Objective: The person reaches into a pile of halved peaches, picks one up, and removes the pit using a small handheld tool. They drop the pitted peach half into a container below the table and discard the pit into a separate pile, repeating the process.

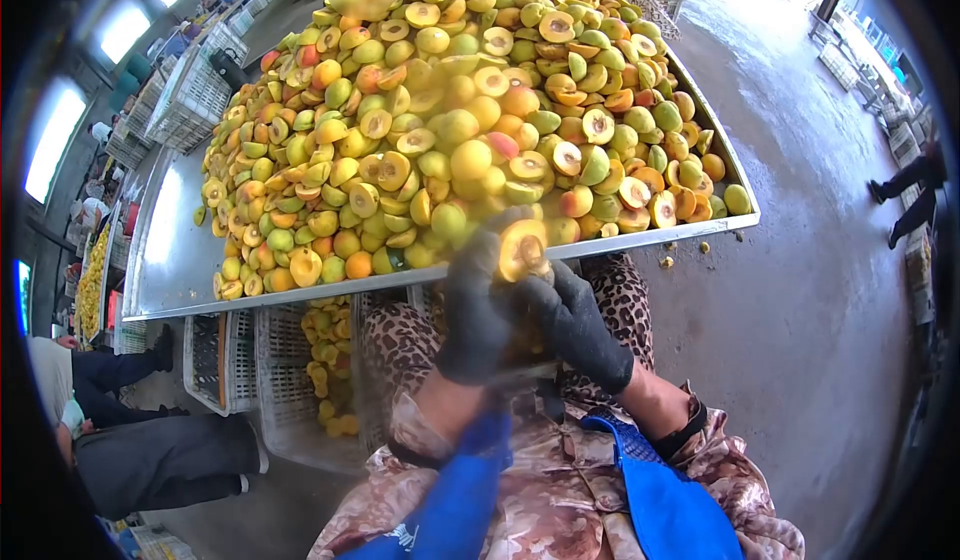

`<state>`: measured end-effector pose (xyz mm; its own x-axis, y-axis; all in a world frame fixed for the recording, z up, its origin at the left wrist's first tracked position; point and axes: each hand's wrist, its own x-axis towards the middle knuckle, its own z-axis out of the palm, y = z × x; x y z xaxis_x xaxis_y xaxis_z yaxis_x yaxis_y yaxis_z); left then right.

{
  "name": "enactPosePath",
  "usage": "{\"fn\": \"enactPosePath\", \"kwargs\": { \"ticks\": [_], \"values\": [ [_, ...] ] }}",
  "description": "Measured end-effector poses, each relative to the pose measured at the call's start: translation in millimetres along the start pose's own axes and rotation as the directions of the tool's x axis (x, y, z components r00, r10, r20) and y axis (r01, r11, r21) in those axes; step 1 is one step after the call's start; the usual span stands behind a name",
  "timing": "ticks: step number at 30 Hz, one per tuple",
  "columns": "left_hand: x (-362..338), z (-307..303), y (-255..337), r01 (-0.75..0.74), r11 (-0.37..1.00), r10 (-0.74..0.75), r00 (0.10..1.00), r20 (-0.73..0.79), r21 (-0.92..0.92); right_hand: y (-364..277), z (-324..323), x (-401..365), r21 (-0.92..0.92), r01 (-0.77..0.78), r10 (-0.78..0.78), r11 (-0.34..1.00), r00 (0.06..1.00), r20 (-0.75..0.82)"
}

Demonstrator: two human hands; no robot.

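Note:
Both my hands wear dark gloves and meet in front of my lap, below the near edge of a metal table [400, 278]. My left hand [478, 305], partly blurred, is closed around a halved fruit [522, 249] whose cut face with a brown centre points up. My right hand [580, 325] is closed just beside and below it, its fingertips near the fruit's lower edge; what it grips is hidden. A big heap of halved yellow, green and reddish fruit [440, 110] lies on the table beyond my hands.
Below the table's near edge stand a white crate [285, 390] with fruit halves and another crate [222, 360]. A person in dark trousers [165, 460] is at the lower left. Stacked crates [190, 100] stand further left. Another person's legs [912, 195] show at right.

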<state>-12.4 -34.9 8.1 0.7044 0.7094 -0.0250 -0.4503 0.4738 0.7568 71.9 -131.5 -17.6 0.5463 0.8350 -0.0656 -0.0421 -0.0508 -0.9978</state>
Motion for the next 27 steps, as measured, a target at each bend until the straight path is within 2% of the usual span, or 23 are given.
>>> {"fn": "enactPosePath", "kwargs": {
  "ticks": [1, 3, 6, 9, 13, 15, 16, 17, 19, 20, 22, 23, 25, 27],
  "values": [
    [-1, 2, 1, 0.015, 0.999, -0.015, 1.0, 0.005, -0.038, 2, 0, 0, 0.023, 0.02, -0.02, 1.0, 1.0, 0.004],
    [0, 3, -2, -0.033, 0.999, 0.033, 0.999, 0.011, 0.028, 8, 2, 0, 0.072, 0.064, -0.065, 0.995, 0.998, 0.008],
    [-2, 4, -11, -0.069, 0.995, 0.072, 0.996, -0.046, 0.066, 11, 3, -10, -0.085, 0.22, -0.222, 0.972, 0.975, -0.014],
    [-5, 2, -14, -0.095, 0.986, 0.104, 0.993, -0.058, 0.135, 25, 2, -12, -0.121, 0.313, -0.316, 0.942, 0.949, -0.005],
    [-7, 13, -12, -0.237, 0.905, 0.254, 0.967, -0.003, 0.354, 30, -5, -16, -0.315, 0.471, -0.463, 0.824, 0.88, 0.103],
    [-10, 15, -13, -0.217, 0.913, 0.242, 0.97, -0.03, 0.346, 33, -5, -16, -0.379, 0.559, -0.547, 0.738, 0.824, 0.148],
    [-10, 16, -11, -0.213, 0.915, 0.241, 0.97, -0.042, 0.343, 31, -2, -19, -0.197, 0.423, -0.414, 0.884, 0.906, 0.088],
    [-6, 14, -12, -0.246, 0.882, 0.282, 0.959, -0.033, 0.401, 25, 2, -24, 0.001, 0.259, -0.259, 0.966, 0.964, 0.064],
    [-2, 7, -17, -0.293, 0.808, 0.349, 0.937, -0.014, 0.511, 6, 4, -32, 0.203, 0.033, -0.06, 0.979, 0.99, 0.126],
    [-4, 9, -16, -0.252, 0.838, 0.313, 0.949, -0.048, 0.484, -3, 5, -35, 0.292, -0.085, 0.041, 0.953, 0.987, 0.155],
    [-6, 18, -9, -0.177, 0.888, 0.242, 0.965, -0.105, 0.424, 10, -1, -35, 0.318, -0.169, 0.101, 0.933, 0.971, 0.218],
    [-7, 19, -8, -0.222, 0.838, 0.292, 0.954, -0.065, 0.499, 15, -2, -35, 0.324, -0.163, 0.085, 0.932, 0.967, 0.24],
    [-10, 18, -5, -0.307, 0.711, 0.377, 0.926, 0.025, 0.632, 22, -2, -35, 0.339, -0.153, 0.055, 0.928, 0.958, 0.283],
    [-12, 19, 2, -0.552, 0.449, 0.573, 0.781, 0.248, 0.703, 19, 6, -38, 0.361, -0.061, -0.033, 0.93, 0.967, 0.251]
  ]
}}
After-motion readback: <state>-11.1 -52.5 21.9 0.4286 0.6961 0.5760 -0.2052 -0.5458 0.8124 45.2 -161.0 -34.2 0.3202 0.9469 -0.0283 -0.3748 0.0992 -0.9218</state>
